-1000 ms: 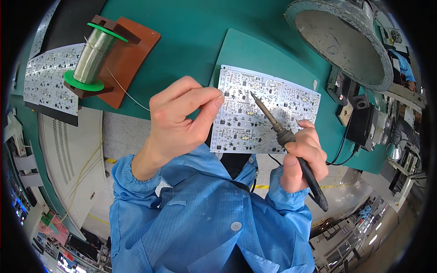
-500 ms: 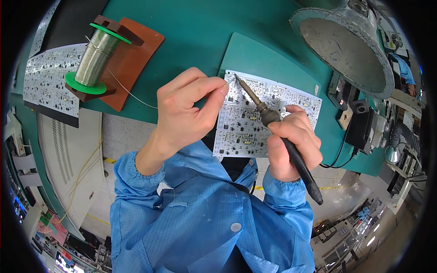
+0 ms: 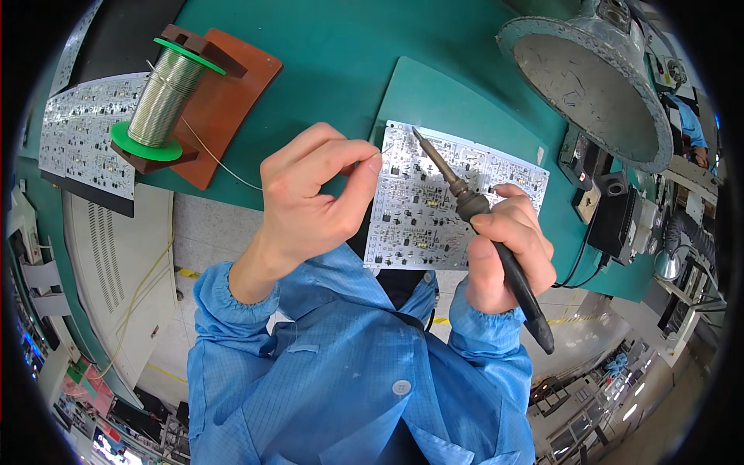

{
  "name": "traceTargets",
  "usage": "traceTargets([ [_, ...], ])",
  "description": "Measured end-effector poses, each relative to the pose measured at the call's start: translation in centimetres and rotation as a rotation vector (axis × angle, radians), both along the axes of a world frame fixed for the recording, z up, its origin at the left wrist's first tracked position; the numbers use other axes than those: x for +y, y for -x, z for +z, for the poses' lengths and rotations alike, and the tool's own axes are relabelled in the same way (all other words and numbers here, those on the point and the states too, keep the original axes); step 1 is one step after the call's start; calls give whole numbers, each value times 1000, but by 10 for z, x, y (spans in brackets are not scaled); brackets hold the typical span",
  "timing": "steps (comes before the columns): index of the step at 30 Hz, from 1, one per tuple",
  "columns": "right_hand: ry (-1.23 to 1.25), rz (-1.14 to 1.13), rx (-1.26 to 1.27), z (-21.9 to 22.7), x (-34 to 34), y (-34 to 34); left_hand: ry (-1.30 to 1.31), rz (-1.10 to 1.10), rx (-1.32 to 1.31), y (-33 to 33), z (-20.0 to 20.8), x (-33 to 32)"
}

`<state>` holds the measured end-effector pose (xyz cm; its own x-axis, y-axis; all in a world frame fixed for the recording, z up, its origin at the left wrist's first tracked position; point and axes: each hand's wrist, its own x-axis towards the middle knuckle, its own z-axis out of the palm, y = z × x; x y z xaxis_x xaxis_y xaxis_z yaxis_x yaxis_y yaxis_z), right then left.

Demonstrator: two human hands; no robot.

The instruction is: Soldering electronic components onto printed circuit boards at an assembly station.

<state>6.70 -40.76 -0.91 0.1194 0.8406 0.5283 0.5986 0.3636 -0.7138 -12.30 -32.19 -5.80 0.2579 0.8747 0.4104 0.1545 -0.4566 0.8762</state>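
Pinched between thumb and forefinger of my left hand (image 3: 314,194) is solder wire (image 3: 221,162), which runs back to a spool (image 3: 164,94) with green flanges on a brown stand. My right hand (image 3: 511,252) grips a soldering iron (image 3: 473,205) with a dark handle, its tip pointing up and left. A white circuit board (image 3: 422,209) crowded with small parts lies under both hands. Over the board's upper left area is the iron's tip; whether it touches cannot be told. The wire's free end, near the left fingertips, is too thin to follow clearly.
A grey metal lamp-like hood (image 3: 589,93) hangs at the upper right. Below it stands a black box (image 3: 616,221) with a cable. More circuit boards (image 3: 89,136) lie at the left on a black sheet. Green matting (image 3: 325,70) covers the bench.
The iron's tip has moved right, away from the wire end and the board's corner. My left hand has shifted slightly left and down, still pinching the wire.
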Motion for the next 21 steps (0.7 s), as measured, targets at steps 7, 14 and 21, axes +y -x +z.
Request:
traceTargets([
  [7, 13, 31, 9, -1, -2, 4, 9, 17, -9, 0, -2, -1],
  [14, 29, 51, 2, -2, 0, 6, -26, 25, -7, -1, -4, 0],
  [21, 36, 53, 5, -1, 0, 6, -55, 25, 21, -2, -6, 0],
])
